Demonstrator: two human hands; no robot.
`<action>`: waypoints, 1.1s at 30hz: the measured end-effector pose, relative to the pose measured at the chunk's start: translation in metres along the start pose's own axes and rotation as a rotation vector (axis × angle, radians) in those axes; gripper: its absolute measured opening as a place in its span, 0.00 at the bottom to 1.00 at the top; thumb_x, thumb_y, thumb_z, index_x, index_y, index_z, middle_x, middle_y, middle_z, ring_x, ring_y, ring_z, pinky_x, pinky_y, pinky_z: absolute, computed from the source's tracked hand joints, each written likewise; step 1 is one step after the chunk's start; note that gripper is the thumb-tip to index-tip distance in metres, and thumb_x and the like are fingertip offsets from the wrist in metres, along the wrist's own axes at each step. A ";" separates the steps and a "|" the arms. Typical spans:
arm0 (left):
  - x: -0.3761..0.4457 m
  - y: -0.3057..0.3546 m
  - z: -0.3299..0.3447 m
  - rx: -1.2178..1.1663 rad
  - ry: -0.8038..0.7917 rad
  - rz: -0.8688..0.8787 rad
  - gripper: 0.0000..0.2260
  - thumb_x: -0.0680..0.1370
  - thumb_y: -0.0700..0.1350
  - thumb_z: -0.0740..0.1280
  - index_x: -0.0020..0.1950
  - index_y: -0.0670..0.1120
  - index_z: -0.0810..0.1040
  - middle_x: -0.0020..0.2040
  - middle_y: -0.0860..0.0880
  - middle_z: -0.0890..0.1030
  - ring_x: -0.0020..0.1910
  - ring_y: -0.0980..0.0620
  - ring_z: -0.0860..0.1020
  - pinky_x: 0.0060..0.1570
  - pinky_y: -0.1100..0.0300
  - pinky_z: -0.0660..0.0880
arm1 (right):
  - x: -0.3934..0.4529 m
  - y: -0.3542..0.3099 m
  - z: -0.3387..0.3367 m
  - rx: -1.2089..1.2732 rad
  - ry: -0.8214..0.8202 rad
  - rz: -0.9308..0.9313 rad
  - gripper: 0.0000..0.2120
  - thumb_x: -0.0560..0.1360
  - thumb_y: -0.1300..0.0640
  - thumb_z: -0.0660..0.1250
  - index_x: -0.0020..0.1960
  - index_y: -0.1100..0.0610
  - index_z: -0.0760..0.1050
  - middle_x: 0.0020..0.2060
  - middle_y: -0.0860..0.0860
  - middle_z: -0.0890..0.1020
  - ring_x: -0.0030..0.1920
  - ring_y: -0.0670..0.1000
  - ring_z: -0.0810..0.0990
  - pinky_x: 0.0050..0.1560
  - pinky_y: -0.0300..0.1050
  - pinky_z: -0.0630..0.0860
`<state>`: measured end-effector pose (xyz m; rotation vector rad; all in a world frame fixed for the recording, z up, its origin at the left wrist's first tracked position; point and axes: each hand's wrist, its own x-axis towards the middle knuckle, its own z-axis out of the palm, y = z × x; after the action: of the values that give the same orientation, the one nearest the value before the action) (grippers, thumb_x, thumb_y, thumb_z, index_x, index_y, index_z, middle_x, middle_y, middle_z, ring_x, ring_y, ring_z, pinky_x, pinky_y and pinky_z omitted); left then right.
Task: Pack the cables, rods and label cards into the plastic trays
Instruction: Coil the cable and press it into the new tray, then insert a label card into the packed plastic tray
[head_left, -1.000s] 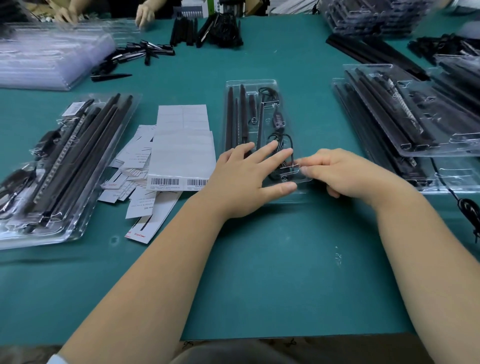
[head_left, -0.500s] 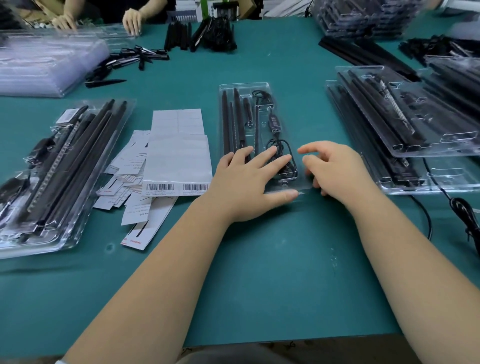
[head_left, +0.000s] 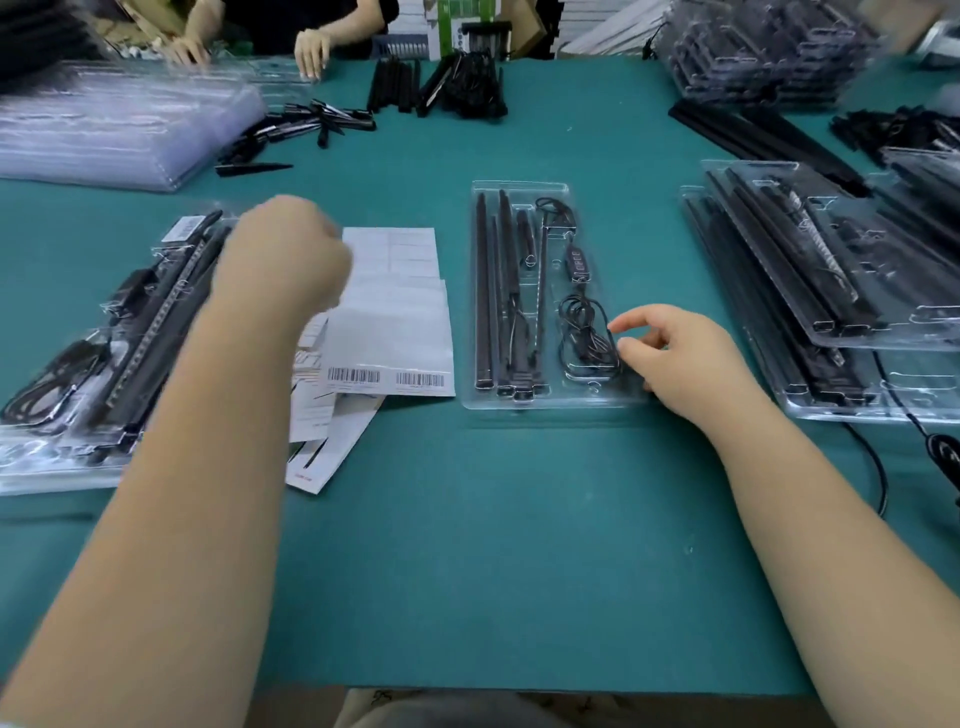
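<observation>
**Clear tray with rods and cable, one hand at its edge**

A clear plastic tray is shown lying flat at the middle of a green table. Long black rods are seated side by side in its left channels, while a coiled black cable with an inline controller is held in its right compartment. The right hand is placed at the tray's right edge, near the coil — its thumb and forefinger are curled toward each other with a small gap between them, and nothing is seen to be pinched. The left hand is raised above the table to the left of the tray, over the label cards; it is blurred and its fingers are turned away from the camera, so whether it is closed or holds anything cannot be told.

The label cards are spread in a loose pile just left of the tray, the top sheet bearing two barcodes along its near edge. Further left, a stack of filled trays is seen; a second stack is set at the right. A pile of empty clear trays is placed at the far left, with loose black parts beside it. Across the table — at the far edge — the hands of another person are resting on the surface.
</observation>
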<state>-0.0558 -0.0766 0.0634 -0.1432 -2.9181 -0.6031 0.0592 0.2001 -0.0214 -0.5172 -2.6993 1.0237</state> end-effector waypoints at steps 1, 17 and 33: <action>0.005 -0.008 -0.004 0.151 -0.075 -0.068 0.07 0.72 0.34 0.61 0.37 0.38 0.77 0.37 0.42 0.82 0.44 0.40 0.80 0.43 0.52 0.75 | 0.001 0.000 0.000 -0.001 -0.001 0.003 0.08 0.75 0.54 0.63 0.44 0.40 0.74 0.32 0.46 0.77 0.36 0.51 0.79 0.39 0.44 0.74; -0.006 -0.021 -0.005 0.316 0.019 -0.232 0.18 0.70 0.55 0.69 0.46 0.40 0.76 0.43 0.40 0.76 0.42 0.41 0.74 0.41 0.52 0.70 | 0.000 -0.003 0.004 0.007 0.082 -0.088 0.13 0.75 0.60 0.63 0.50 0.41 0.76 0.44 0.44 0.73 0.31 0.43 0.71 0.33 0.32 0.66; -0.091 0.105 0.109 -0.039 -0.113 0.620 0.27 0.74 0.66 0.60 0.60 0.45 0.72 0.55 0.47 0.78 0.57 0.46 0.72 0.55 0.54 0.66 | 0.000 -0.014 0.000 0.684 0.078 0.196 0.11 0.72 0.55 0.66 0.35 0.61 0.76 0.31 0.51 0.79 0.35 0.50 0.76 0.41 0.47 0.71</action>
<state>0.0325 0.0576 -0.0111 -1.0620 -2.7280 -0.5483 0.0558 0.1903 -0.0115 -0.6589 -2.0601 1.8156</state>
